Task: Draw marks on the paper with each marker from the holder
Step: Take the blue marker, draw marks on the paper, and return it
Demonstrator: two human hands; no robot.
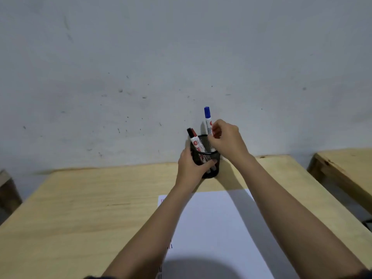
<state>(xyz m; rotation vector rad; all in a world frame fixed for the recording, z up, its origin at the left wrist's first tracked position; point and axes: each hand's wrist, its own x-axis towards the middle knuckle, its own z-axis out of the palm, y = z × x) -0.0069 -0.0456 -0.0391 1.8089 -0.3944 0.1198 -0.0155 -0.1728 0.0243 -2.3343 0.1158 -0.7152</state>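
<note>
Right hand (226, 139): fingers pinched on the blue marker (208, 120), cap up, lower end inside the holder (209, 158).
Left hand (191, 166): wrapped around holder.
Paper (217, 228): near, on table (80, 208).

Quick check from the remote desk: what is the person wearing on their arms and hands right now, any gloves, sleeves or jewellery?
No gloves: the left hand and right hand are bare, and both forearms are uncovered along their visible length. A dark sleeve edge shows only at the bottom of the picture. A small glint on a right finger might be a ring; it is too small to tell.
</note>
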